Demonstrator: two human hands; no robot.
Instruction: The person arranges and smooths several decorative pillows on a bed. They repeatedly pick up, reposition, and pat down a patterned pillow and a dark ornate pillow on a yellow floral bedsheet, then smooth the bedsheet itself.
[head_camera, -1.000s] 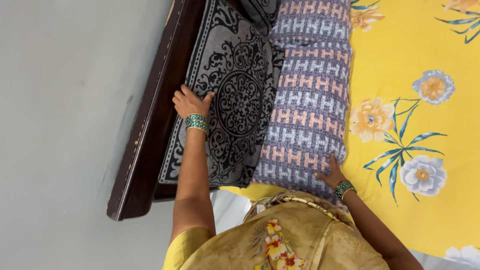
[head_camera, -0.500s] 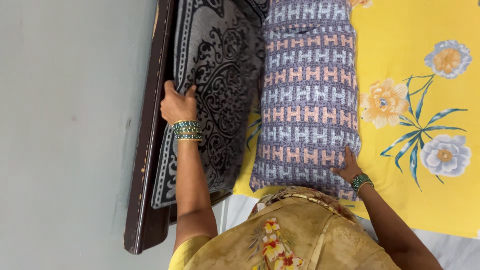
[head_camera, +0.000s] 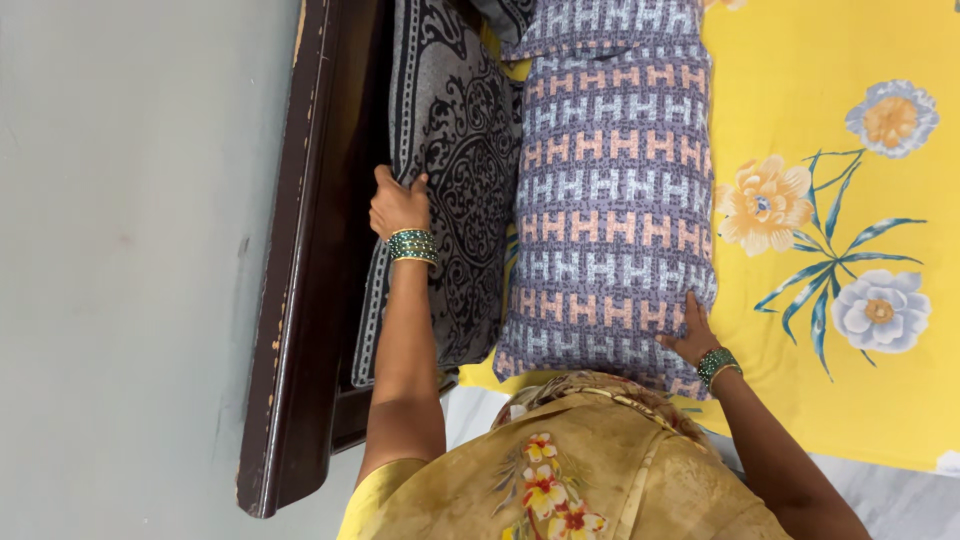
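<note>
Gripping the long edge of a grey cushion with black ornament (head_camera: 462, 190), the left hand (head_camera: 398, 205) has its fingers curled over the fabric and the thumb pressed on the patterned face, green and gold bangles (head_camera: 413, 245) sitting at the wrist. That cushion stands tilted on its edge, leaning against the dark wooden headboard (head_camera: 300, 260) on one side and just beside a second pillow on the other. The right hand (head_camera: 692, 335) lies flat with fingers spread on the lower corner of this purple pillow with orange and white block pattern (head_camera: 610, 200), pressing it without closing around it; matching bangles (head_camera: 718, 364) ring that wrist. The purple pillow lies flat on a yellow bedsheet printed with flowers (head_camera: 830, 200), with another pillow in the same pattern (head_camera: 600, 22) touching its far end. A strip of the sheet shows between the two nearer cushions. Beyond the headboard runs a plain grey wall (head_camera: 130, 260), and the person's yellow-brown floral garment (head_camera: 570, 470) fills the lower edge.
</note>
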